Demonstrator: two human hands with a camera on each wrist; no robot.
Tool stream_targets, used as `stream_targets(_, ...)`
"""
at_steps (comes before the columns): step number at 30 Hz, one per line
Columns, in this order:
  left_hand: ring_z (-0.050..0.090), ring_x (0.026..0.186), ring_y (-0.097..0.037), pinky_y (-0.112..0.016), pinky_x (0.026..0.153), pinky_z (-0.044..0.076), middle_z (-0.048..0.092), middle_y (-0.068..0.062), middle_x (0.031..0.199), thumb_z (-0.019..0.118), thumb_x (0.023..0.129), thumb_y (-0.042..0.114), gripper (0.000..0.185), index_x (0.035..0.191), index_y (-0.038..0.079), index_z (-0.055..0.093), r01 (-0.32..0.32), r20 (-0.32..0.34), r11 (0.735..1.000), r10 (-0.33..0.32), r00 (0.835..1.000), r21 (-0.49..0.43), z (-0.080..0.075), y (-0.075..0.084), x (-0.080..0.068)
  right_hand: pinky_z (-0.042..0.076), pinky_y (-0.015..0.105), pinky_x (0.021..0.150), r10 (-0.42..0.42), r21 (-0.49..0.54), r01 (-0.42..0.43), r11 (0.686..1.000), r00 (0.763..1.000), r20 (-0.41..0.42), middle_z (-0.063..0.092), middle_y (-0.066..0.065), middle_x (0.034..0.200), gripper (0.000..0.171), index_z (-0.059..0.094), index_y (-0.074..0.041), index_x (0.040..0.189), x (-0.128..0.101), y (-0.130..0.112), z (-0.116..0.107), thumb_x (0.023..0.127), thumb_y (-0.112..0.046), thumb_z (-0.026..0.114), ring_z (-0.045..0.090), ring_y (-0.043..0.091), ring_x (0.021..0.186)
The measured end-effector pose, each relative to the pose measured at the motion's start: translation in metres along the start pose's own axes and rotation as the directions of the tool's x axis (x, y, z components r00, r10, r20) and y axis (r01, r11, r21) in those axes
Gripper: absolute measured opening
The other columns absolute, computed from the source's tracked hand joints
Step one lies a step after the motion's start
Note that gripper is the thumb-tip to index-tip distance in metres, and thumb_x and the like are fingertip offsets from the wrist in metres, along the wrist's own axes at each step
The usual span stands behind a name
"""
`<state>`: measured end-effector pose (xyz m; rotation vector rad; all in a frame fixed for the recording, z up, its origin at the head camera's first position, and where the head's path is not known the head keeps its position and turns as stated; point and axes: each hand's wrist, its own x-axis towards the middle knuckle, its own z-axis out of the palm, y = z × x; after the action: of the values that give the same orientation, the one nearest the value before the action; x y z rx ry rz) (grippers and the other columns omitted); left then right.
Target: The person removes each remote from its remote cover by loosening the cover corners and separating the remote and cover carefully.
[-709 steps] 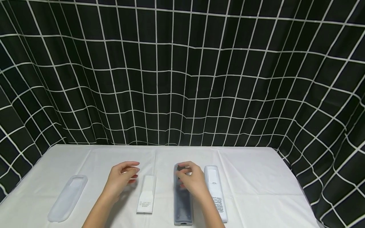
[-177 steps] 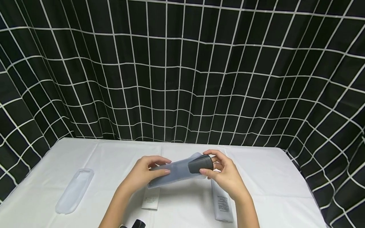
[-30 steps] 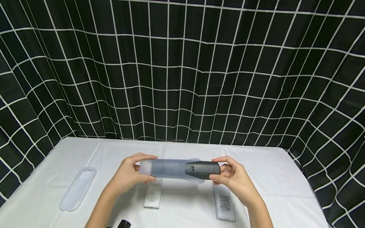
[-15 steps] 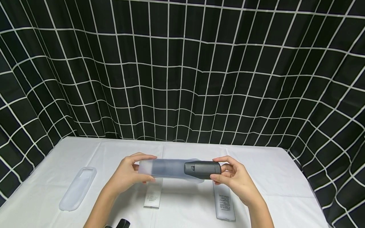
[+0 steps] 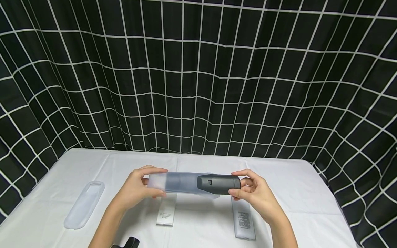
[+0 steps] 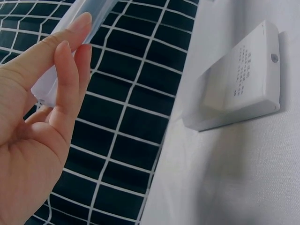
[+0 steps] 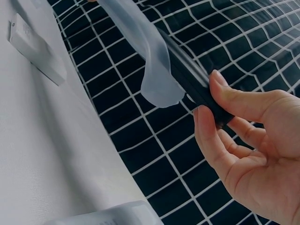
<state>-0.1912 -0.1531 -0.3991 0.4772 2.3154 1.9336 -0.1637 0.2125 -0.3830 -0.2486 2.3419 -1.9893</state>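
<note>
The black remote is held in mid-air at the lower centre of the head view, above the white surface, its long axis level from left to right. Its left part sits inside the translucent sleeve; its bare right end sticks out. The right hand lies at that bare end, fingers curled around it. The left hand pinches the sleeve's closed left end, fingers nearly straight. The two hands therefore face each other along one line.
</note>
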Motion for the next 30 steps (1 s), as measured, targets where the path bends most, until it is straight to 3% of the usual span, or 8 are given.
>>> stream_targets(30,0.072,0.077,-0.026,-0.031,0.061,0.062,0.063,-0.02,0.121,0.092,0.072,-0.003,0.063,0.131,-0.005,0.07,0.008,-0.009,1.0,-0.008,1.0,-0.004,-0.0052,0.0028,-0.0015,0.063,0.03,0.075,-0.007,-0.021,0.007,1.0,1.0,-0.01,0.067,0.008,0.092,0.057,0.053,0.01,0.139,-0.0012,-0.0014,-0.0052,0.088,0.006,0.079,0.07,0.013,0.071)
